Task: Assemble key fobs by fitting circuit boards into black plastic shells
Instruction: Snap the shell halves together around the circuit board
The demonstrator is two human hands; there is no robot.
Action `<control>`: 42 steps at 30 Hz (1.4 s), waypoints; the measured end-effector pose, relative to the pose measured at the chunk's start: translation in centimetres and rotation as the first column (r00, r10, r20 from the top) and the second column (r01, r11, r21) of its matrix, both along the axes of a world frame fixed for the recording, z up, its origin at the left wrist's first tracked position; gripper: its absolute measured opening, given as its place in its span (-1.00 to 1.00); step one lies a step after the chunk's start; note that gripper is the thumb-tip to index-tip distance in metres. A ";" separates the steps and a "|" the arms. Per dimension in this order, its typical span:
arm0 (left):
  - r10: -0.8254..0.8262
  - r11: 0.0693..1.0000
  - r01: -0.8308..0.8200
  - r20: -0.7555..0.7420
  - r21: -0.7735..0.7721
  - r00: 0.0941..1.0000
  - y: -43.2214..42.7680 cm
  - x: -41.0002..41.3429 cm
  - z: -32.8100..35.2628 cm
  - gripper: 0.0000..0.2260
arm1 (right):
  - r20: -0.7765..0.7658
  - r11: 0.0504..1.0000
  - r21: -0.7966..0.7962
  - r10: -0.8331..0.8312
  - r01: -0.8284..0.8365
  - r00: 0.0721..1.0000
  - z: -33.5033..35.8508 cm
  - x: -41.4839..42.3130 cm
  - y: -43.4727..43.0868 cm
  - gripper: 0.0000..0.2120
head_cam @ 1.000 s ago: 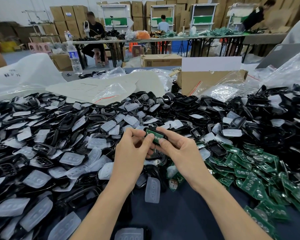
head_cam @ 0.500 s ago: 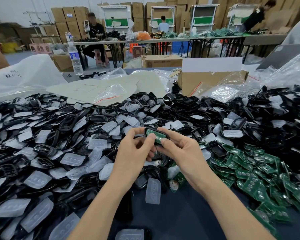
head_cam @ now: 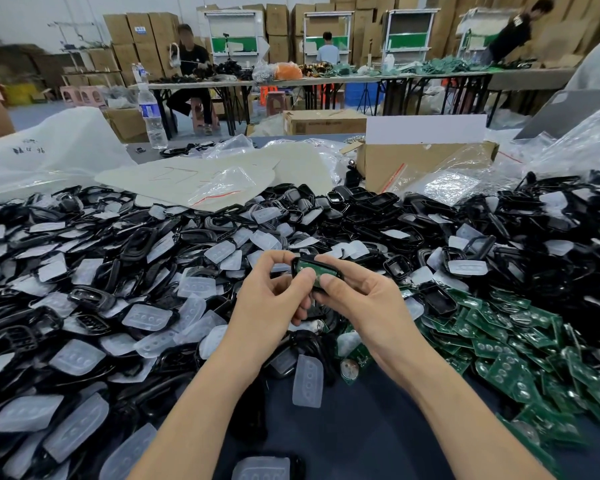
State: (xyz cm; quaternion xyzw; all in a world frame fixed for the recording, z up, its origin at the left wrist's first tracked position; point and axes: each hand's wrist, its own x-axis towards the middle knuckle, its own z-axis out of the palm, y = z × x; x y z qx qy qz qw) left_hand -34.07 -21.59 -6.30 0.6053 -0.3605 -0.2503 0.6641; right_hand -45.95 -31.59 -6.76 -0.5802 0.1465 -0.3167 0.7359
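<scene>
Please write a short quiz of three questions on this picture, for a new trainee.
1. True or false: the left hand and the right hand both hold one shell.
2. The board pile lies on the person's: A) left, B) right, C) lap.
3. Fill in: the green part inside the held shell is a ____.
Key: 1 true; 2 B; 3 board.

Assembly workshop: stacked cartons [head_cam: 142,32], long worktables [head_cam: 329,80], heaps of black shells [head_cam: 371,209].

Glossy black plastic shells [head_cam: 378,206]; frosted translucent pads [head_cam: 307,381]; corrugated cardboard box [head_cam: 413,164]
</scene>
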 end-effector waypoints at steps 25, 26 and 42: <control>0.240 0.968 -0.210 0.256 -0.138 0.936 -0.1 -1.7 0.2 -0.94 | -0.073 0.993 -0.102 -0.065 0.057 0.995 -0.3 0.5 0.4 -0.80; 0.231 0.970 -0.203 0.258 -0.131 0.938 -0.1 -1.9 0.3 -0.94 | -0.069 0.994 -0.087 -0.069 0.063 0.995 -0.3 0.5 0.4 -0.77; 0.290 0.954 -0.281 0.081 -0.100 0.954 0.9 0.1 0.4 -0.72 | -0.360 0.803 -0.568 -0.044 -0.182 0.932 -0.5 -1.5 4.6 -0.89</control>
